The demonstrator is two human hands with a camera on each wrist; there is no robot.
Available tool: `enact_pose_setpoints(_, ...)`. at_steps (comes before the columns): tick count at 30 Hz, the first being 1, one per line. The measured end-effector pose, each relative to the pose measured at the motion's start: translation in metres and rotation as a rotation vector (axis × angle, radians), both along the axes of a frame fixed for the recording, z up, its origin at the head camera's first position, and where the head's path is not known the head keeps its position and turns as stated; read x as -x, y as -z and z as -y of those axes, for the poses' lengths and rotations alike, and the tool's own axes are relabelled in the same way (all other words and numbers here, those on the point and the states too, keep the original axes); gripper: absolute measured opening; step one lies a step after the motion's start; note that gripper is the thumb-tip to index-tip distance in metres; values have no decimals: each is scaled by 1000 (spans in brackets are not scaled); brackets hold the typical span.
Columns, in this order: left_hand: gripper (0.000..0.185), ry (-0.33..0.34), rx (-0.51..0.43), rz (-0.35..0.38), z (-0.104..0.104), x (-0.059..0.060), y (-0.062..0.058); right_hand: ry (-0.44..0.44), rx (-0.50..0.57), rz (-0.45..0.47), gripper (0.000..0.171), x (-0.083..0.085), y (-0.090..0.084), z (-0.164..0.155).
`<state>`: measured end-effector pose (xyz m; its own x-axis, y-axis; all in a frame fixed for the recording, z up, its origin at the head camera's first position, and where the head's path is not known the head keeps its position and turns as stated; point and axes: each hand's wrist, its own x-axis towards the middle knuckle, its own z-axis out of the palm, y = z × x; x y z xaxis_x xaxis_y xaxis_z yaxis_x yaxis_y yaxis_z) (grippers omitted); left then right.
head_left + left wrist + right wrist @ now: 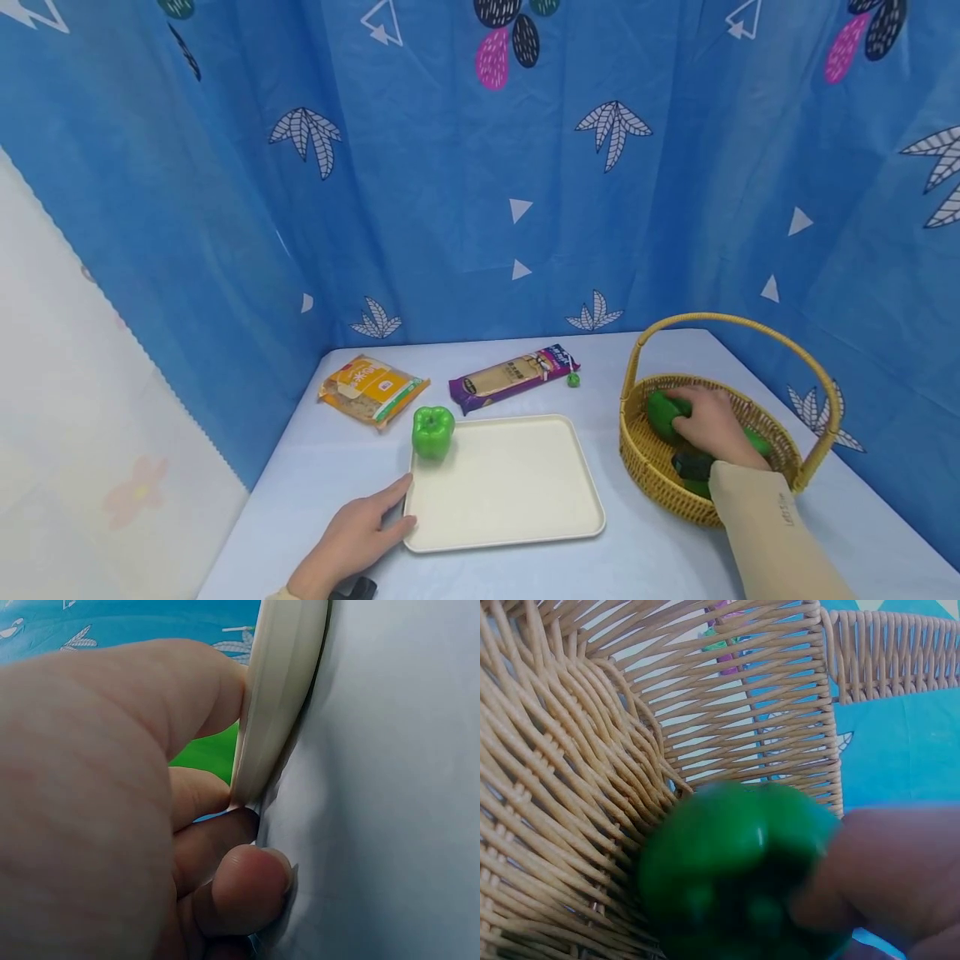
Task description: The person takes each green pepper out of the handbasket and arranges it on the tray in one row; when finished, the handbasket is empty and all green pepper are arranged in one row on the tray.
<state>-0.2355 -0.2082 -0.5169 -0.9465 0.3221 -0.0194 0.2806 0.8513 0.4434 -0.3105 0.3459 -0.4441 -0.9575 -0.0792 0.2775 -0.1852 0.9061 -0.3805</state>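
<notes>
A pale blue cloth covers the table [652,550], and blue curtains [450,208] printed with white leaves, triangles and pink-and-black drops close it in at the back and on both sides. At 9 o'clock a whitish panel with faint flower shapes [82,417] stands beside the curtain.

A cream tray [517,500] lies at the table's middle. The left hand [358,533] rests at its 8 o'clock corner, fingers curled around the rim; the left wrist view shows the thumb above the edge and fingertips [251,881] under it on the cloth. A green bell pepper [432,431] sits at the tray's 11 o'clock corner. Beyond it, at 11 o'clock, lies a yellow snack packet [372,388]; at 12 o'clock a purple noodle packet [513,377] with a small green ball [573,380] just beside its end.

At 3 o'clock stands a wicker basket [645,462] with a hoop handle. Inside it the right hand [712,425] clasps a second green pepper [727,870], fingers wrapped over its top, near the basket's 10 o'clock wall.
</notes>
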Motion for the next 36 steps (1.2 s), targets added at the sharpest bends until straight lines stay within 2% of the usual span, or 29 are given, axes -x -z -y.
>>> enact_pose_setpoints(6,76,-5,-15,17,0,1,0,-11,1,12,49,1,0,3)
enact_pose_setpoints(15,76,-19,-10,23,-1,0,1,-10,18,-29,48,1,0,3)
enact_pose_setpoints(21,76,-20,-18,35,-1,0,0,2,55,42,61,0,0,3)
enact_pose_setpoints(26,74,-10,-13,10,-2,-1,-2,72,95,73,67,-2,1,2)
enact_pose_setpoints(32,74,-13,-18,14,-2,-2,-3,156,110,69,62,-4,2,0)
enact_pose_setpoints(36,75,-19,-25,35,-2,-2,-3,152,137,30,44,-3,2,1)
